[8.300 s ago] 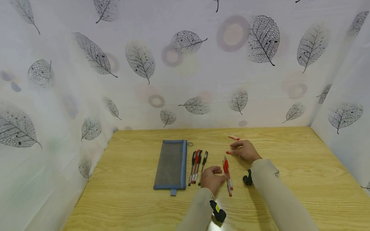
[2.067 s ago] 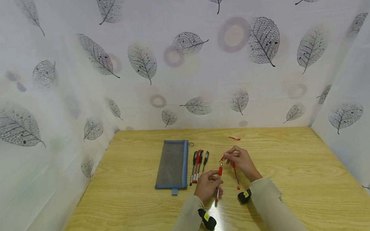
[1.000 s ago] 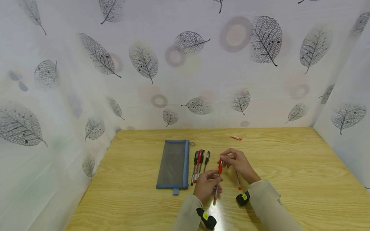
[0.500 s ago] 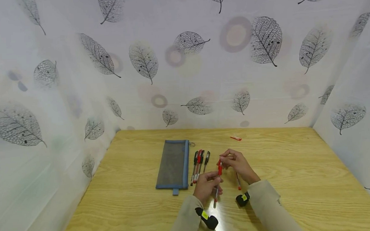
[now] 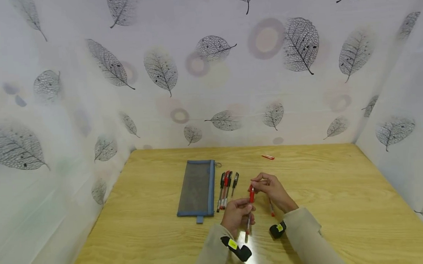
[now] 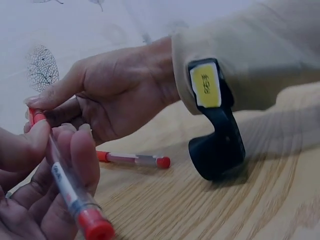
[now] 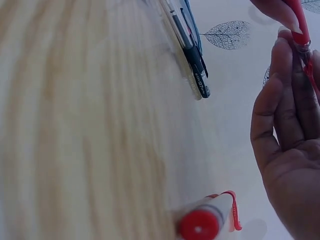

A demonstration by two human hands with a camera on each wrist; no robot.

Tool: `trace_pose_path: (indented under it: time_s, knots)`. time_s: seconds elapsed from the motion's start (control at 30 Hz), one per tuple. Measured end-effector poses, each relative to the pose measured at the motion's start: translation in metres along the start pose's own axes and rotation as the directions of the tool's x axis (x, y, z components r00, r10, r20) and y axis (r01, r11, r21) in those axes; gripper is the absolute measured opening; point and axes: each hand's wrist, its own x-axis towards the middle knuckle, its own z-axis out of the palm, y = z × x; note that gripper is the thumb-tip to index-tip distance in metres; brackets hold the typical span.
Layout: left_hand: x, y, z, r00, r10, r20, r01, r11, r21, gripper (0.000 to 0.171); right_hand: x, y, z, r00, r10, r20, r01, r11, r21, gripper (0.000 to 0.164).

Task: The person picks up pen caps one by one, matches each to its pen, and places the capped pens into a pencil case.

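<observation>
My left hand (image 5: 235,213) grips a clear-barrelled gel pen (image 6: 72,190) with a red grip and red end plug. The pen is tilted, its tip pointing away toward my right hand (image 5: 273,190). That hand pinches a red pen cap (image 7: 311,75) with thumb and fingertips, right at the pen's metal tip in the right wrist view. My fingers cover part of the cap. Beneath my right hand, a second red gel pen (image 6: 132,159) lies on the table, partly hidden by the hand in the head view.
A grey mesh pouch (image 5: 196,189) with blue zipper edging lies flat on the left of the wooden table (image 5: 148,235). Several capped black and red pens (image 5: 225,189) lie beside it. Another red cap (image 5: 268,157) lies near the back edge.
Earlier both red pens lay on the table, and my right hand was at a loose red cap. My left hand picked up one pen; my right hand brought that cap to its tip.
</observation>
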Motion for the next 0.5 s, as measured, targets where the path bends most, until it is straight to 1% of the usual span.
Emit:
trace_pose_path:
  time_s: [0.13, 0.27, 0.3, 0.43, 0.5]
  knots:
    - [-0.002, -0.001, 0.002, 1.0, -0.03, 0.005, 0.03, 0.998, -0.058, 0.026, -0.004, 0.001, 0.0, 1.0, 0.005, -0.002, -0.005, 1.0, 0.008, 0.013]
    - [-0.004, -0.002, 0.006, 0.999, -0.038, -0.004, 0.037, 0.996, -0.075, 0.025, -0.008, 0.001, 0.0, 1.0, 0.01, 0.008, -0.01, 0.999, 0.035, 0.012]
    - [-0.004, -0.002, 0.007, 0.999, -0.037, -0.004, 0.036, 0.996, -0.081, 0.022, -0.01, 0.001, 0.0, 1.0, 0.016, 0.01, -0.016, 0.999, 0.046, 0.011]
    - [-0.005, -0.005, 0.009, 0.999, -0.036, 0.009, 0.037, 0.996, -0.087, 0.015, -0.015, 0.001, -0.001, 1.0, 0.026, 0.018, -0.027, 0.997, 0.076, 0.005]
    - [-0.004, -0.006, 0.008, 0.999, -0.041, 0.019, 0.042, 0.996, -0.083, 0.015, -0.016, 0.002, -0.001, 0.999, 0.025, 0.023, -0.027, 0.996, 0.079, 0.006]
